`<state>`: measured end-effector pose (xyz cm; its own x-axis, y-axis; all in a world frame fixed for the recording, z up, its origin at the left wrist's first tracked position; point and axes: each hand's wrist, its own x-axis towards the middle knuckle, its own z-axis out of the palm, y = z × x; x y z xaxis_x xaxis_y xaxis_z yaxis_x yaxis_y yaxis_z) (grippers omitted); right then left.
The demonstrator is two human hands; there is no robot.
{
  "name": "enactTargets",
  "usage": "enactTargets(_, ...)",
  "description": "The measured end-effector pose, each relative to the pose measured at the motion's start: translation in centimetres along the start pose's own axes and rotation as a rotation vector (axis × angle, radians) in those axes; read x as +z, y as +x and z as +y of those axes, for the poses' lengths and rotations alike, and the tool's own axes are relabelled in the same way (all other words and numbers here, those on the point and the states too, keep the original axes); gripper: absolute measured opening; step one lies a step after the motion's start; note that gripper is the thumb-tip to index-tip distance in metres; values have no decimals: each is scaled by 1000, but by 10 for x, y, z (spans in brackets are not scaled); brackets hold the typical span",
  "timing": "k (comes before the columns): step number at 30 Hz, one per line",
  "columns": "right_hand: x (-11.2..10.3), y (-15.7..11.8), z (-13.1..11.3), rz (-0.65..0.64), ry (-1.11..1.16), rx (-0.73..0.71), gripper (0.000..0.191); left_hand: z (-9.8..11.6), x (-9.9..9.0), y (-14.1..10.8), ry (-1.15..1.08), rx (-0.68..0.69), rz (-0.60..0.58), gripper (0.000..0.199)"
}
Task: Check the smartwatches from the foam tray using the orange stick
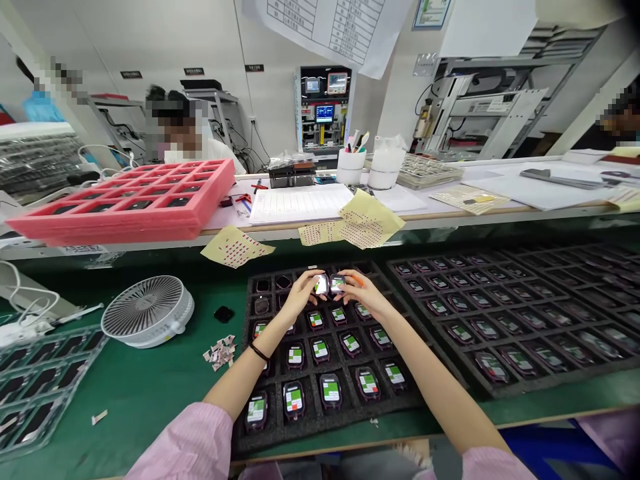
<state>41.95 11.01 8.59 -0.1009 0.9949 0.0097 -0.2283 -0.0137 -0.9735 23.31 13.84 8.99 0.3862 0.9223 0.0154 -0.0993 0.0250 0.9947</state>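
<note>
Above the far part of a black foam tray (315,425), my two hands are held close together. The fingers of my left hand (300,293) close round a small strapless smartwatch (321,285) with a bright screen. Beside it, a second smartwatch (337,285) is pinched in my right hand (365,295); its screen is lit too. Something orange (358,280) shows at a right-hand finger, too small to make out. In the tray's pockets below lie several similar smartwatches (331,390) with green and white screens; some show a red patch.
More smartwatches fill a second foam tray (450,363) at right. Left stand a white fan (147,310), paper scraps (220,352) and a transparent plastic tray (45,380). A pink foam tray (125,230) overhangs the shelf edge, with yellow sticker sheets (370,220) nearby. A person (187,143) sits beyond.
</note>
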Motion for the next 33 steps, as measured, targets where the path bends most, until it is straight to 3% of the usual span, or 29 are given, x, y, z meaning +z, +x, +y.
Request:
enactTargets(6, 3, -5, 1, 119, -66, -34, 28, 0, 2, -2, 5, 62, -51, 35)
enactTargets(14, 5, -10, -2, 40, -48, -85, 35, -2, 2, -2, 73, 127, -23, 39)
enactTargets(19, 5, -10, 1, 28, -68, -94, 36, 2, 2, -4, 23, 83, -8, 37)
enactTargets(33, 7, -8, 2, 82, -97, -146, 39, 3, 2, -6, -12, 63, -28, 35)
